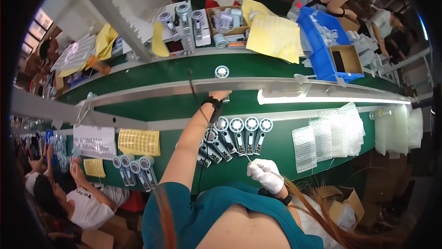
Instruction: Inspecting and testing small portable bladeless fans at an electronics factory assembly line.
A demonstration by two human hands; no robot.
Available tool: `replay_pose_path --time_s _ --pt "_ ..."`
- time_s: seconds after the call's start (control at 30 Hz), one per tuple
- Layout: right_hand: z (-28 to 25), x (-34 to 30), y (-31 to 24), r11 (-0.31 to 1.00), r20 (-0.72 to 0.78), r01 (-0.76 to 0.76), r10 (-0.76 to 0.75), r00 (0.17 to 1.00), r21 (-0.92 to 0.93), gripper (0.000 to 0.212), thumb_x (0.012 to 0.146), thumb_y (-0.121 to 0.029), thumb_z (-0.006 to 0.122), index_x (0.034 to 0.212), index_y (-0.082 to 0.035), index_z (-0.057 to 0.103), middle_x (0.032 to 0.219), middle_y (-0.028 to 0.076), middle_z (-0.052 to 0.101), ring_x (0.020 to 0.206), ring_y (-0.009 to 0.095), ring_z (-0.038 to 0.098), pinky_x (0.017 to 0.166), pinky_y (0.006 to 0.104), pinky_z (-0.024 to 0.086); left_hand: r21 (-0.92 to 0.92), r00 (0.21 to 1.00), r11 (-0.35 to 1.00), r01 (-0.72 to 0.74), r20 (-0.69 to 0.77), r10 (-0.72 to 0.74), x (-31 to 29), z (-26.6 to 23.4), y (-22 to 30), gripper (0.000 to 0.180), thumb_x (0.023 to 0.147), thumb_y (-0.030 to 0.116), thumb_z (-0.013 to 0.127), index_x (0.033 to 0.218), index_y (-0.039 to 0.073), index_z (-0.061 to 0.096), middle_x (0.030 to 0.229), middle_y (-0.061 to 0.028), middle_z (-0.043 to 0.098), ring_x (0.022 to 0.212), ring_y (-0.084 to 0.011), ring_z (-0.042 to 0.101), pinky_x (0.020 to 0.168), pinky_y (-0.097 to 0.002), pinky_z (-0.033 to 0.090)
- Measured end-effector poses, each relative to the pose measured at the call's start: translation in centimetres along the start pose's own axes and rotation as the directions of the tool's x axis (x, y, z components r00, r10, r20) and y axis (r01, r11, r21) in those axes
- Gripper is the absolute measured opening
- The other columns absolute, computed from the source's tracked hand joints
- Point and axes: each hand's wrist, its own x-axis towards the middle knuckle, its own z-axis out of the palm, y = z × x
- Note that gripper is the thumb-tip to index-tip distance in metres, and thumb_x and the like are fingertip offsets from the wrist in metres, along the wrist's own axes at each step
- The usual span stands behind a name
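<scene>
My left hand [220, 94] is stretched far forward past the metal rail, a dark band on its wrist. Its fingers close round the handle of a pale blue handheld fan [222, 71], whose round head shows beyond the rail. In a white glove, my right hand [266, 175] is closed near the bench's front edge, pinching a thin pale cable [249, 158]. The cable runs toward a row of similar handheld fans [251, 131] lying side by side, heads away from me. Small openings with metal parts show in their handles. My left forearm hides some of the row.
Bubble-wrap bags [329, 134] lie to the right on the green bench [281, 157]. A lit tube lamp [331, 99] hangs along the rail [184, 87]. More fans [135, 170] and a yellow sticker sheet [139, 142] lie left, near a seated co-worker [87, 203]. A blue bin [317, 46] stands beyond.
</scene>
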Motion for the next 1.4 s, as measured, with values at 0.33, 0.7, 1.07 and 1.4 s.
replay_pose_path --time_s 0.33,0.7,1.07,1.4 --pt "2.6 1.3 0.3 0.992 0.006 -0.089 0.090 0.996 -0.093 0.021 0.085 -0.015 0.049 0.069 -0.003 0.055 0.053 -0.004 0.042 0.046 0.003 0.036 0.042 0.0180 0.028 -0.728 0.782 -0.548 0.413 0.591 -0.196 -16.9 -15.0 2.0 0.029 0.077 0.033 0.061 0.081 0.006 0.051 0.068 -0.0024 0.053 0.056 -0.0145 0.052 0.050 -0.0249 0.044" --pt "8.8 -1.3 0.2 0.967 0.207 0.121 -0.074 0.975 -0.224 0.021 0.087 -0.017 0.050 0.072 -0.001 0.055 0.049 0.000 0.043 0.044 0.006 0.040 0.042 0.0237 0.034 -0.662 0.851 -0.743 0.104 0.446 -0.278 -32.2 -16.9 13.9 0.036 0.082 0.044 0.051 0.083 0.009 0.045 0.063 -0.0019 0.048 0.050 -0.0131 0.048 0.046 -0.0249 0.042" --pt "8.7 -6.5 -1.8 0.990 0.158 -0.133 0.124 0.980 0.045 0.026 0.088 -0.016 0.049 0.066 -0.002 0.053 0.047 -0.003 0.043 0.040 0.003 0.037 0.038 0.0188 0.028 -0.914 0.846 -0.363 -0.180 0.045 -0.531 -35.2 -16.3 18.6 0.049 0.088 0.053 0.026 0.099 0.006 0.040 0.064 -0.0035 0.046 0.046 -0.0142 0.046 0.041 -0.0264 0.040" --pt "8.4 -8.6 -1.2 0.981 0.031 -0.001 -0.005 1.000 0.196 0.025 0.089 -0.013 0.046 0.067 -0.002 0.050 0.044 -0.002 0.041 0.037 0.005 0.034 0.038 0.0194 0.025 -0.942 0.885 -0.108 -0.318 -0.255 -0.389 -35.7 -16.0 20.7 0.055 0.088 0.054 0.019 0.106 0.006 0.038 0.066 -0.0052 0.047 0.047 -0.0130 0.048 0.040 -0.0239 0.040"
